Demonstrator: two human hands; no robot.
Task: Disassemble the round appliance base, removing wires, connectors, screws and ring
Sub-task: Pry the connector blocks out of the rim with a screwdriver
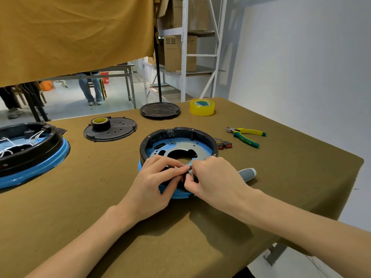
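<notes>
Two hands meet at the near rim of the job, but start with the biggest thing: your tabletop [200, 227], draped in olive-brown cloth, carries everything. At its far left edge sits a second, larger appliance base [30, 153], black over a blue band, with white wires lying loose inside. In the middle, straight ahead of you, stands the round appliance base [178, 145], a black ring over a blue body with a perforated metal plate in its floor. Behind it to the left lies a black perforated cover [112, 131] with a roll of dark tape [100, 123] standing on it; farther back are a black round disc [160, 110] and a roll of yellow tape [202, 107]. Right of the base lie green-and-yellow pliers [246, 135], and between them and the base two small red-and-black connectors [225, 146] on thin wires. A grey tool handle [248, 173] shows just beyond your right hand [216, 177]. Your left hand [156, 185] and right hand both curl their fingertips around a small red-and-black part [185, 174] at the near rim, pinching it between them.
</notes>
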